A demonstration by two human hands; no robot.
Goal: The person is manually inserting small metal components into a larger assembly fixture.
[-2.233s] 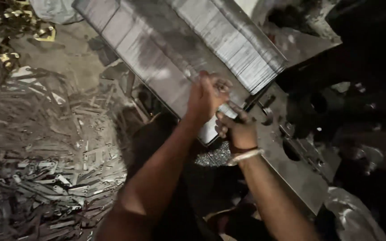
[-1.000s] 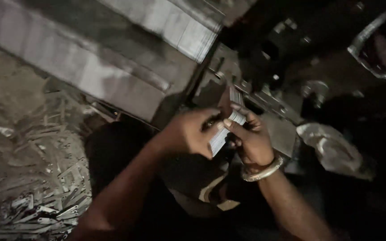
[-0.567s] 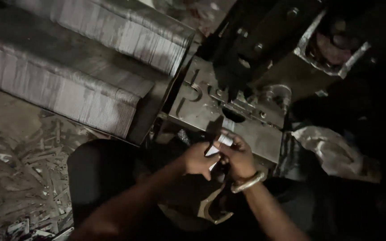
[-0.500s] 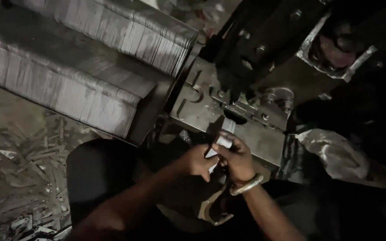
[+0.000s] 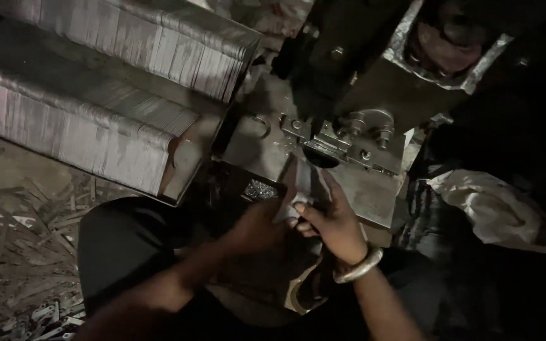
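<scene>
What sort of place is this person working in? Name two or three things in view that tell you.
Probably a small metal-stamping workshop: a heavy press machine, long stacks of thin metal strips and offcut scrap on the floor. Both hands hold a small stack of metal pieces at the press.

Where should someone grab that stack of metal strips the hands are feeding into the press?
Probably at the near end of the strips, coming from the person's side. The far end points under the press die, so only the near end stays free. The right hand and left hand already pinch it there.
</scene>
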